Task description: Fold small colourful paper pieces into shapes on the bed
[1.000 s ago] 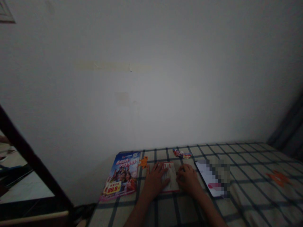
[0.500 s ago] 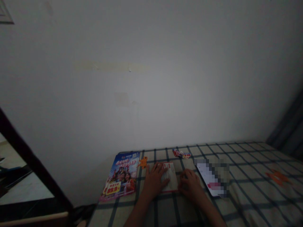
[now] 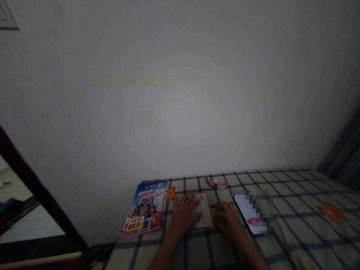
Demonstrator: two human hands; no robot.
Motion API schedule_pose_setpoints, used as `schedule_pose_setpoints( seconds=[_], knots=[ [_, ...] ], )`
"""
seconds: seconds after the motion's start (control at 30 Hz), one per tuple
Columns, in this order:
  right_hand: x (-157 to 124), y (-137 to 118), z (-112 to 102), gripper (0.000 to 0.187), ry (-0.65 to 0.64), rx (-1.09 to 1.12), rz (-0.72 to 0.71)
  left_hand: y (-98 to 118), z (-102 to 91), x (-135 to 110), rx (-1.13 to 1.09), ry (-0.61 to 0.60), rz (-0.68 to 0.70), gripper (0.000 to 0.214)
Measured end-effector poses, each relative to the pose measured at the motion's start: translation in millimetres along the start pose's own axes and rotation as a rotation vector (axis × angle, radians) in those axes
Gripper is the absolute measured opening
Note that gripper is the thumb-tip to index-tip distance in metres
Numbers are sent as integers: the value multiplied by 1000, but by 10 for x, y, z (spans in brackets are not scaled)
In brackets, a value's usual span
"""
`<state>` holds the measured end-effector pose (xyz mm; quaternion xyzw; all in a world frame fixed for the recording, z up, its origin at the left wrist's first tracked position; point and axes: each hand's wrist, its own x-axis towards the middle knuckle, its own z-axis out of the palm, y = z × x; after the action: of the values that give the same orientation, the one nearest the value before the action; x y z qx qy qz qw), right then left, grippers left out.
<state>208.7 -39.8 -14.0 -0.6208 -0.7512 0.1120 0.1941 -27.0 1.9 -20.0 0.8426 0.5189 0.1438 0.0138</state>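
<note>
A small folded leaflet (image 3: 205, 213), pale with red edging and print, lies on the checked cloth in front of me. My left hand (image 3: 184, 213) rests flat across its left part, fingers spread, pressing on it from above. Just at the leaflet's right edge is my right hand (image 3: 227, 218), its fingers loosely bent and the thumb close to the lower right corner. A gap shows between that thumb and forefinger, with nothing visible in it. Whether the right fingertips touch the paper's edge, I cannot tell.
Left of the hands lie colourful printed flyers (image 3: 147, 210), beside an orange paper cutout (image 3: 170, 193). A crumpled printed scrap (image 3: 216, 183) sits near the wall. To the right are a phone (image 3: 251, 215), partly blurred out, and another orange cutout (image 3: 332, 212). The wall (image 3: 197, 112) rises behind the cloth.
My right hand has shifted slightly right, its thumb now overlapping the leaflet's edge less. The left hand and the leaflet stay nearly where they were.
</note>
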Motion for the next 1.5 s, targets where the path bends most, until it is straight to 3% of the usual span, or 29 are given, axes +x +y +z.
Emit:
schedule_pose_setpoints(
  seconds=[0.2, 0.5, 0.97, 1.5],
  knots=[
    [81, -112, -19, 12, 77, -47, -19, 8, 0, -3, 21, -6, -8, 53],
    [418, -179, -25, 13, 192, -134, -27, 13, -11, 1, 1, -16, -4, 53],
    [827, -249, -57, 16, 233, -242, 11, 12, -9, 6, -1, -30, -11, 53],
    [910, -240, 22, 16, 324, -247, 54, 13, -20, 0, -13, -25, -17, 53]
  ],
)
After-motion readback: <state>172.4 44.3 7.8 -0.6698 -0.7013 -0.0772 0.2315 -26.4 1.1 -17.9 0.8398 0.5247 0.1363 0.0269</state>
